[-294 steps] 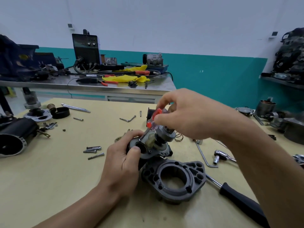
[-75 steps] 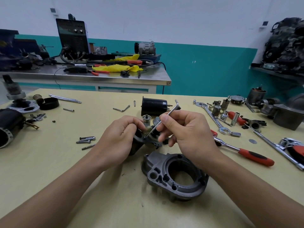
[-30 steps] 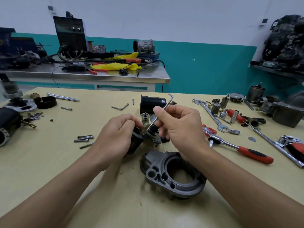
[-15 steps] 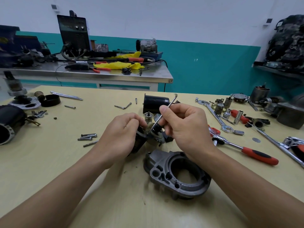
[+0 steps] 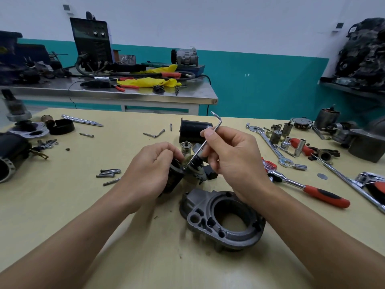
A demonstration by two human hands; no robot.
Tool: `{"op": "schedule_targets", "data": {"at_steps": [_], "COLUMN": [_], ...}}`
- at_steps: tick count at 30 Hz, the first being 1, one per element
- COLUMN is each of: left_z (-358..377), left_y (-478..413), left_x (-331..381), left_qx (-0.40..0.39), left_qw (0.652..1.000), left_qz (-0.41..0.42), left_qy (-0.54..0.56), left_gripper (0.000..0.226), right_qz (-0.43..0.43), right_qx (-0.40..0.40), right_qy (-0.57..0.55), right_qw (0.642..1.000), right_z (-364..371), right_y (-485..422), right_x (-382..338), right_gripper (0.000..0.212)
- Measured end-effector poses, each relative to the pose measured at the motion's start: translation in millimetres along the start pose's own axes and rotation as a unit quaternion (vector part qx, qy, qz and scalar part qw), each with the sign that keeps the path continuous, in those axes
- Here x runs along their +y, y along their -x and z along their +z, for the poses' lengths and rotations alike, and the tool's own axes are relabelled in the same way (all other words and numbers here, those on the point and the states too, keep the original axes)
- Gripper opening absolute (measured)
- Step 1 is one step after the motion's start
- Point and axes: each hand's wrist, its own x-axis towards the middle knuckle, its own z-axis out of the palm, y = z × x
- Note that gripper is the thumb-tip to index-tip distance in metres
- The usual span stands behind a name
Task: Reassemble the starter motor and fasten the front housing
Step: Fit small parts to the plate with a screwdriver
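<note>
- progress: roughly mid-way, by my read. the starter motor (image 5: 193, 171) is a part-built lump at the centre of the table (image 5: 62, 205), just far of the front housing (image 5: 237, 236).
- front housing lies loose on the near side, apart from the motor. not yet fitted, and its bolt holes show empty.
- l hand (image 5: 150, 170): fingers curled round the motor's dark body, steadying it.
- r hand (image 5: 235, 161): thumb & fingers pinch the hex key (image 5: 195, 155). long leg slants down-left w/ its tip at the motor's upper face, bent end sticks up on the far side.
- left to do, i'd judge: finish w/ the key, seat the housing over the motor nose, run the fasteners in. loose bolts (image 5: 108, 173) lie left of the l hand, prob. for that.
- materials: housing is grey cast metal w/ a dull, grainy skin. it has a big round bore w/ ribbed pockets & small holes round it.
- motor: black cylindrical shell, grey metal end, some pale greasy-looking stuff at the top.
- hex key: thin bright steel, l-shaped.
- table: smooth pale-yellow top.
- ratchet (image 5: 308, 189) to the right: chrome shaft, red & black grip.
</note>
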Motion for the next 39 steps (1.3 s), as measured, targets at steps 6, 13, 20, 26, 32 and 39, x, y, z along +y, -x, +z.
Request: {"op": "schedule_targets", "data": {"at_steps": [6,13,20,26,32,39], "left_z": [0,1,0,0,0,-8], "left_y": [1,0,1,0,0,1], "left_x": [1,1,2,0,-1,-7], "left_qx": [0.006,0.005,0.000,0.001,-0.003,-0.038], "left_qw": [1.000,1.000,1.000,1.000,1.000,0.999], "left_qz": [0.002,0.003,0.005,0.014,0.022,0.033], "left_qy": [-0.006,-0.013,-0.012,-0.010,-0.002,-0.007], "left_gripper": [0.042,0.042,0.043,0.042,0.043,0.038], "right_qz": [-0.032,-0.030,0.016,-0.011,-0.057,0.038], "right_qx": [0.015,0.044,-0.013,-0.012,0.014,0.031], "right_qy": [0.026,0.027,-0.018,0.018,0.027,-0.079], "right_qw": [0.999,0.998,1.000,1.000,0.998,0.996], "right_z": [3,6,-2,0,6,-18], "right_y": [2,2,-1,1,3,-2], "right_x": [0,0,-7,-5,-3,-7], "right_gripper": [0.031,0.030,0.024,0.026,0.026,0.026]}}
